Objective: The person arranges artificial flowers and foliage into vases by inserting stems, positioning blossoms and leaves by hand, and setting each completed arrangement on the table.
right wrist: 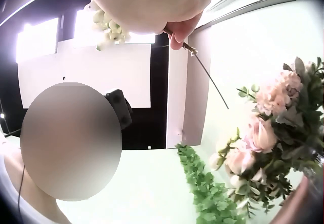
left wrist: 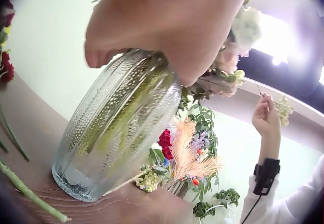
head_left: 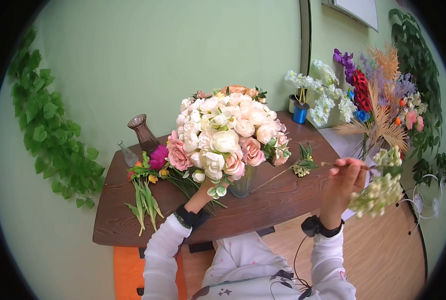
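Observation:
A ribbed clear glass vase (left wrist: 116, 133) stands on the dark wooden table, filled with a large round bouquet (head_left: 225, 135) of white, cream and pink flowers. My left hand (head_left: 201, 196) grips the vase near its neck, fingers curled around the glass in the left wrist view; blossoms partly cover this hand in the head view. Off to the right, above the table's end, my right hand (head_left: 344, 186) pinches the stem of a sprig with cream-green berry-like clusters (head_left: 378, 195). The sprig's thin bare stem end (right wrist: 212, 82) points toward the bouquet in the right wrist view.
Another berry sprig (head_left: 302, 167) lies right of the vase. Loose green stems (head_left: 144, 202) and a magenta flower (head_left: 158, 157) lie at left, near a brown glass vase (head_left: 144, 132) and a small clear one (head_left: 128, 155). A blue spool (head_left: 300, 113) and mixed flowers (head_left: 373, 100) stand at right.

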### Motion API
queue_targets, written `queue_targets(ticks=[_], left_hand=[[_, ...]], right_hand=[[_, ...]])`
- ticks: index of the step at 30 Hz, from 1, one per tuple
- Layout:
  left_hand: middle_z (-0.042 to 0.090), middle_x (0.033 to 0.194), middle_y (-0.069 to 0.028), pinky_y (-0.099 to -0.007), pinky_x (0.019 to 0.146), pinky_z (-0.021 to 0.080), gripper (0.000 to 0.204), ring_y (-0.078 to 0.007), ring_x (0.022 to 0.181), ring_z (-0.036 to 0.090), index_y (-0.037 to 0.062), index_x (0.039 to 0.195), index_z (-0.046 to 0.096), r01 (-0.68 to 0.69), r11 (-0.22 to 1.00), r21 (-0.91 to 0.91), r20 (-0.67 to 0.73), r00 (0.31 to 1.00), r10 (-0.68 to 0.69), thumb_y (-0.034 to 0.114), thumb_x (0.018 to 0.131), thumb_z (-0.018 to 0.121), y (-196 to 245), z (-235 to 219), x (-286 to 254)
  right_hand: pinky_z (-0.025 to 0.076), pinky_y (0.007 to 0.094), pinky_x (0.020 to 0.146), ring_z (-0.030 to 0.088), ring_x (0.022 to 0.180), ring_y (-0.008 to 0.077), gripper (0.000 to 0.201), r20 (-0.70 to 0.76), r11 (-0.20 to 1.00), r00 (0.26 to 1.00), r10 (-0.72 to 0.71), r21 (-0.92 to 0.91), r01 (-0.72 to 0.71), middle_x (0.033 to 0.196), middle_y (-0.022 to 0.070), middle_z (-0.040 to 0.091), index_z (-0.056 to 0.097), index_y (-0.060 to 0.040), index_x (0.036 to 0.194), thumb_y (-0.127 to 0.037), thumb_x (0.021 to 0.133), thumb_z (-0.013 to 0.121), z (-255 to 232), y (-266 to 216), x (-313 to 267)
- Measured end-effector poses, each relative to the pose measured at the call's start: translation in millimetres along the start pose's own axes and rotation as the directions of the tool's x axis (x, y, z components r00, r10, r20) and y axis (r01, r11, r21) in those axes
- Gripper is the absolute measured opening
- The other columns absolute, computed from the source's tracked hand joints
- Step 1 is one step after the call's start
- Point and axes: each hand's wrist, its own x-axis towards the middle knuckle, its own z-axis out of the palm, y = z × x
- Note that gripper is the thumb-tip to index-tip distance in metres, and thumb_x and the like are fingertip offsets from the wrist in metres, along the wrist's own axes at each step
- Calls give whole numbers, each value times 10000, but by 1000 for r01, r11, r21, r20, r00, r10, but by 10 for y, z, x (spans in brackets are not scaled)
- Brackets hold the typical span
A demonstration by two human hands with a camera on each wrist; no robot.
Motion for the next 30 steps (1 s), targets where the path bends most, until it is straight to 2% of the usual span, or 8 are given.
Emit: queue_targets(ticks=[1, 3, 6, 10, 14, 15, 19, 30], left_hand=[[541, 907, -130, -328, 774, 443, 306, -198, 878, 536, 21, 1080, 481, 5, 1000, 4, 0, 1000, -5, 211, 847, 538, 330, 58, -32], [543, 914, -168, -338, 776, 436, 358, -252, 875, 545, -7, 1064, 491, 96, 754, 650, 80, 978, -194, 276, 849, 534, 1490, 273, -87], [547, 949, -170, -356, 803, 431, 402, -301, 901, 536, -39, 1056, 489, 36, 531, 846, 218, 886, -409, 305, 851, 528, 1806, 370, -260], [535, 953, -141, -371, 823, 424, 315, -317, 922, 513, -22, 1011, 488, -163, 720, 674, 479, 839, -258, 206, 813, 579, 2300, 700, -205], [531, 990, -131, -358, 823, 418, 354, -269, 961, 508, -1, 984, 504, -474, 335, 814, 448, 880, 158, 166, 704, 644, 2594, 883, 178], [521, 1016, -129, -353, 824, 417, 402, -256, 977, 501, 7, 989, 504, -452, 98, 886, 419, 874, 247, 164, 658, 669, 2613, 889, 267], [486, 1055, -111, -333, 841, 392, 574, -227, 986, 478, 3, 1040, 477, -146, -31, 989, 149, 959, 239, 229, 574, 725, 2592, 904, 450], [457, 1076, -105, -342, 765, 388, 597, -248, 945, 478, 41, 1111, 463, -47, -7, 999, 47, 968, 247, 194, 606, 741, 2373, 891, 338]], right_hand=[[432, 226, 572, 545, 628, 114, 210, -25, 996, 999, 24, 87, -22, 827, 91, 581, 486, -54, 926, -264, 917, 473, -9, -13, 74], [428, 219, 568, 544, 627, 110, 208, -24, 992, 999, 36, 119, -33, 823, 89, 583, 493, -54, 924, -261, 918, 472, 50, -44, 206], [397, 204, 626, 497, 766, 97, 192, 99, 963, 993, 57, 257, -81, 876, 63, 541, 517, -35, 948, -216, 928, 454, 105, -47, 343], [413, 210, 615, 508, 707, 100, 198, 143, 962, 980, 136, 217, -165, 842, 65, 543, 520, -38, 930, -229, 919, 469, 358, 126, 428], [439, 229, 631, 522, 689, 112, 211, 275, 989, 956, 105, 71, -129, 827, 63, 546, 515, -32, 899, -241, 908, 492, 585, 230, 445], [447, 239, 640, 527, 694, 116, 210, 314, 996, 945, 91, -42, -82, 824, 60, 547, 514, -28, 886, -237, 904, 499, 623, 222, 458], [425, 236, 687, 516, 755, 117, 158, 428, 967, 901, -68, -192, 165, 856, 57, 555, 538, -18, 872, -176, 874, 551, 673, 248, 485], [432, 268, 677, 509, 758, 139, 230, 460, 956, 888, 2, -261, 133, 861, 81, 524, 503, -32, 847, -258, 890, 519, 470, 163, 508]])
